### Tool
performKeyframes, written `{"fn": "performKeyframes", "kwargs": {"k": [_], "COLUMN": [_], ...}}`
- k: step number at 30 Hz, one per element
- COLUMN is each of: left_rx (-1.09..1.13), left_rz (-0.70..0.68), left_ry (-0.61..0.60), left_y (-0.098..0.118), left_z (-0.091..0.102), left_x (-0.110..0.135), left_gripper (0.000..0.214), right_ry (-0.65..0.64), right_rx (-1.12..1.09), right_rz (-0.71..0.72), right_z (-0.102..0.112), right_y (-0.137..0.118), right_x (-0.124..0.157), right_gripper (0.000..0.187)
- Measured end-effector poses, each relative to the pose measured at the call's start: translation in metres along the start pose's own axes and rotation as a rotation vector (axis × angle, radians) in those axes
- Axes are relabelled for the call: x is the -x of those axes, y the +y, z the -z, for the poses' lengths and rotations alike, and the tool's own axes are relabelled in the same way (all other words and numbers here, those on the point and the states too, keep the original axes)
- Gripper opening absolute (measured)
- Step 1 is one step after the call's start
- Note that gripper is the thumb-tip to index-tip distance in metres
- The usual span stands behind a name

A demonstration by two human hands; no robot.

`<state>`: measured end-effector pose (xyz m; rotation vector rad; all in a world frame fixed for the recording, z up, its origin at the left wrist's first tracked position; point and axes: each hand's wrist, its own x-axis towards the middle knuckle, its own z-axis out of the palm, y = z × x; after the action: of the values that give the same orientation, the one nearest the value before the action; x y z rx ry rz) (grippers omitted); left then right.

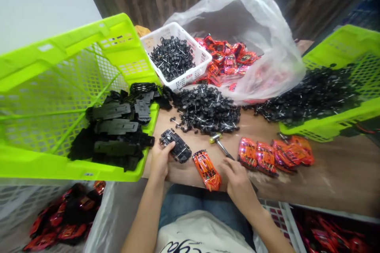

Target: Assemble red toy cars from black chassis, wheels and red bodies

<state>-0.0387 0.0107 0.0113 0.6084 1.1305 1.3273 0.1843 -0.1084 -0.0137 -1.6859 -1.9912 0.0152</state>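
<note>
While the left hand (160, 161) has the black chassis (175, 146) in its grip, the part lies flat on the counter (326, 174) near the front edge. Thumb and fingers close on the end of the chassis at its 8 o'clock; the far end, towards 4 o'clock, is free.

Handling, as judged:
- The chassis looks like thin moulded plastic: light, fairly stiff, with small ribs and clips that could snap if it is twisted.
- Take hold by the long side edges or by one end, as now. Keep fingers off the axle slots.
- It will slide easily on the smooth counter, so press it down or pinch it firmly.

The orange car shell (207, 170) lies at 4 o'clock from the chassis, close to it but not touching, and no hand holds it. Its glossy skin looks slippery and easily scratched; lift it by the sides.

The right hand (237, 182) rests palm down at 3 o'clock from the shell, over the handle end of a small hammer (219, 143). Whether its grip is closed round the handle cannot be told. The hammer head points to 11 o'clock, towards the pile of wheels (208, 108), which lies at 1 o'clock from the chassis. The wheels on their pins are small, loose and liable to roll.
</note>
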Motion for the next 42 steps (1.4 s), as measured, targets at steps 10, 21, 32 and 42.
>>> {"fn": "performKeyframes", "kwargs": {"k": [10, 21, 32, 42], "left_rx": [-0.082, -0.039, -0.076, -0.301], "left_rz": [0.058, 0.186, 0.094, -0.116], "left_ry": [-0.140, -0.497, -0.569, -0.599], "left_y": [-0.006, -0.053, -0.061, -0.067], "left_z": [0.000, -0.037, -0.047, -0.050], "left_x": [0.016, 0.049, 0.055, 0.050], "left_gripper": [0.062, 0.045, 0.036, 0.044], "right_ry": [0.010, -0.069, -0.111, -0.250], "right_rx": [-0.171, -0.266, -0.215, 0.017], "right_rz": [-0.494, -0.485, -0.491, -0.526], "right_z": [0.000, 0.009, 0.012, 0.034], "right_y": [-0.042, -0.049, -0.037, -0.038], "right_x": [-0.037, -0.045, -0.038, -0.046], "right_gripper": [0.060, 0.067, 0.049, 0.044]}}
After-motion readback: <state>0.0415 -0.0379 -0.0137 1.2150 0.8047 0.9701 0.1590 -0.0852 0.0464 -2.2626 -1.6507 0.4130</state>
